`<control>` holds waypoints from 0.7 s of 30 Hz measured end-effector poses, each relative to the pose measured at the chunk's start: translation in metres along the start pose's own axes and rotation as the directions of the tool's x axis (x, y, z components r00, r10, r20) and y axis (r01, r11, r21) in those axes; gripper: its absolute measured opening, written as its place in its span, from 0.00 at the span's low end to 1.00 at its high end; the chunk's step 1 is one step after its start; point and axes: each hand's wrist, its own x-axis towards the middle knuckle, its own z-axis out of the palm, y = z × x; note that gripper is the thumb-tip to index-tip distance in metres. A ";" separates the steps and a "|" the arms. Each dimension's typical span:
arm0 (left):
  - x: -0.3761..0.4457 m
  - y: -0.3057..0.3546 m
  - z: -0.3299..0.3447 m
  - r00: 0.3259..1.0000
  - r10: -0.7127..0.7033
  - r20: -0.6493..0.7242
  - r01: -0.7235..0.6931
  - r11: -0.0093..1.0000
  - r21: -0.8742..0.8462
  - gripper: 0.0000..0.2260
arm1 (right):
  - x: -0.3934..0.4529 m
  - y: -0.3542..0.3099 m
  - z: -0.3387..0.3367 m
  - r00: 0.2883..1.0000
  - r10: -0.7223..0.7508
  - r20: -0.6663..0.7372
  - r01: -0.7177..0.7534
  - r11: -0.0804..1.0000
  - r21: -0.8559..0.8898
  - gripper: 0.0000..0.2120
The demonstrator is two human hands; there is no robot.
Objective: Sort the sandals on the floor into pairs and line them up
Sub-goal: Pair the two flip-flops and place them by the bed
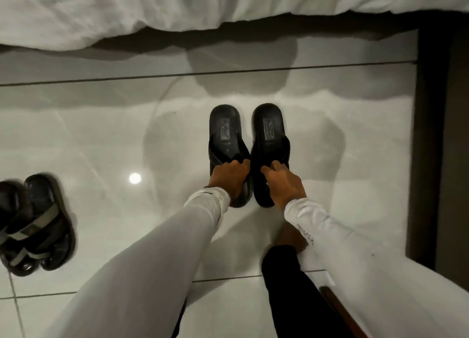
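Two black cross-strap sandals stand side by side on the white tile floor, heels pointing away from me. My left hand [229, 177] grips the strap of the left black sandal [224, 132]. My right hand [285, 184] grips the strap of the right black sandal [269, 132]. The two sandals nearly touch along their inner edges. At the far left a second pair of dark sandals with grey straps [38, 223] lies close together, partly cut off by the frame edge and blurred.
A bed with white bedding [177, 5] overhangs the floor along the top. A dark wooden panel [436, 134] runs down the right side. My dark trouser leg [299, 292] and a bare foot are below my right arm. Glossy tile [114, 147] lies between the pairs.
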 end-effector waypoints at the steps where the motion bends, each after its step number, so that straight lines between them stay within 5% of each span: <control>1: 0.009 0.010 -0.004 1.000 -0.001 -0.001 0.001 1.000 -0.001 0.14 | 0.003 0.011 -0.006 1.000 0.003 -0.006 -0.003 1.000 -0.003 0.22; 15: 0.073 0.080 -0.049 0.999 -0.010 -0.047 0.012 0.998 0.054 0.14 | 0.045 0.088 -0.079 0.999 -0.020 -0.048 0.016 0.997 -0.079 0.17; 21: 0.037 0.067 -0.053 0.985 -0.001 -0.173 0.007 0.999 0.034 0.15 | 0.027 0.067 -0.081 0.996 0.011 -0.090 -0.023 0.990 -0.137 0.25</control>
